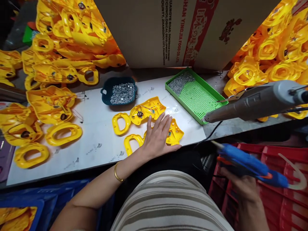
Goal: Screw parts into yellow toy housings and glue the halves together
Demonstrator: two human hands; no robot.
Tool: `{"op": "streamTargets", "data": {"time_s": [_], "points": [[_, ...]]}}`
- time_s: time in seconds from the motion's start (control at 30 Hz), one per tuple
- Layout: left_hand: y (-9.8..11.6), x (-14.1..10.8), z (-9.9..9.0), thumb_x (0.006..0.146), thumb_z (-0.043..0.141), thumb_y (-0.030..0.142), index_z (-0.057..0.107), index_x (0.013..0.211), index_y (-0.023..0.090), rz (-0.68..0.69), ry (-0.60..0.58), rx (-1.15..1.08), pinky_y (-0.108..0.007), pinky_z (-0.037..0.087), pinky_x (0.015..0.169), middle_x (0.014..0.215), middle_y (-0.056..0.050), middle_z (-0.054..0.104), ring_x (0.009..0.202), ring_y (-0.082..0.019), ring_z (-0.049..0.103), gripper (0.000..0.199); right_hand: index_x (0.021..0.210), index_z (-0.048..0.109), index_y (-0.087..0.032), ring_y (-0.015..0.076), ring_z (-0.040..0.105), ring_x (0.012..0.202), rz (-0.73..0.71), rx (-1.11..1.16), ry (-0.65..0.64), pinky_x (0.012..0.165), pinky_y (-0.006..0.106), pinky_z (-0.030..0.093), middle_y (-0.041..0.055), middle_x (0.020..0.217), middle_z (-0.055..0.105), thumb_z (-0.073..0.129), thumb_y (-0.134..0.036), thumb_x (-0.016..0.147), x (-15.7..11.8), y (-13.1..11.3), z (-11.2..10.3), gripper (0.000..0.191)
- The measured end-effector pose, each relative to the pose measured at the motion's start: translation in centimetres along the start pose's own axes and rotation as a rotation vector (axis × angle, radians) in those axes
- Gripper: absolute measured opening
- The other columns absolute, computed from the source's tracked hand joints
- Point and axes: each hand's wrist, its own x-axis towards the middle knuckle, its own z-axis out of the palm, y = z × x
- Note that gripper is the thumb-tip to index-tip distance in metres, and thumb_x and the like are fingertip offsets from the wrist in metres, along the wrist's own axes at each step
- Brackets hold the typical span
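Blue glue gun (251,163) gripped in our right hand (244,186), our left hand (156,136) spread over the nearer yellow shell (176,134).

We stretched our left forearm (103,184) diagonally forward from our left side, our left hand (156,138) palm down, its fingers (159,122) slightly parted and pointing ahead, its thumb (174,148) jutting rightward. Our right hand (244,187), blurred, curled in a grip well apart from the left, our right forearm (253,213) angling up from below.

The white tabletop (93,123) is bright, the right hand (244,187) blurred.
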Motion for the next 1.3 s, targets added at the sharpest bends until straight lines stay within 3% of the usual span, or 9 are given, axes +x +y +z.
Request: {"op": "streamTargets", "data": {"time_s": [0.13,0.27,0.47,0.67,1.07,1.3], "points": [[0.3,-0.3,-0.9,0.073,0.064,0.063,0.033,0.146,0.01,-0.012,-0.043,-0.024,-0.06,-0.006,0.117,0.146,-0.02,0.043,0.14,-0.036,0.03,0.095,0.097,0.071,-0.022,0.0244,0.072,0.089,0.075,0.006,-0.331,0.082,0.04,0.061,0.0078,0.095,0.076,0.07,-0.034,0.078,-0.6,-0.5,2.5,0.022],[0.3,-0.5,-1.6,0.074,0.064,0.058,0.036,0.144,0.01,-0.021,-0.083,-0.017,-0.061,-0.005,0.117,0.144,-0.021,0.044,0.139,-0.036,0.032,0.09,0.108,0.067,-0.021,0.0207,0.074,0.081,0.092,0.121,-0.458,0.075,0.035,0.062,0.0103,0.105,0.074,0.064,-0.033,0.085,-0.3,-2.2,4.5,0.026],[0.2,-0.8,-1.5,0.073,0.063,0.058,0.036,0.145,0.01,-0.024,-0.09,-0.006,-0.063,-0.004,0.116,0.143,-0.02,0.045,0.137,-0.038,0.032,0.09,0.105,0.064,-0.017,0.0181,0.072,0.073,0.195,0.198,-0.468,0.065,0.029,0.062,0.0093,0.094,0.074,0.059,-0.039,0.088,-0.2,-3.3,4.8,0.028],[0.3,-0.8,-1.5,0.074,0.06,0.057,0.036,0.144,0.009,-0.023,-0.08,0.017,-0.061,-0.006,0.116,0.14,-0.02,0.046,0.136,-0.037,0.034,0.089,0.099,0.063,-0.017,0.0138,0.065,0.057,0.272,0.109,-0.514,0.056,0.025,0.058,0.0041,0.077,0.071,0.059,-0.045,0.087,0.1,-3.6,5.0,0.031],[0.6,-0.7,-1.7,0.074,0.061,0.056,0.037,0.144,0.01,-0.026,-0.093,0.029,-0.061,-0.006,0.116,0.14,-0.02,0.047,0.135,-0.038,0.035,0.087,0.09,0.063,-0.016,0.0115,0.054,0.047,0.219,-0.079,-0.552,0.042,0.023,0.047,0.0025,0.067,0.066,0.055,-0.05,0.086,0.9,-3.5,5.0,0.035],[0.8,-0.7,-1.7,0.074,0.06,0.057,0.039,0.142,0.007,-0.023,-0.089,0.07,-0.057,-0.01,0.116,0.14,-0.02,0.048,0.137,-0.035,0.034,0.086,0.092,0.067,-0.018,0.0146,0.058,0.053,0.015,-0.298,-0.426,0.049,0.026,0.051,0.0023,0.068,0.067,0.056,-0.043,0.086,0.4,-3.9,4.8,0.028]]}}
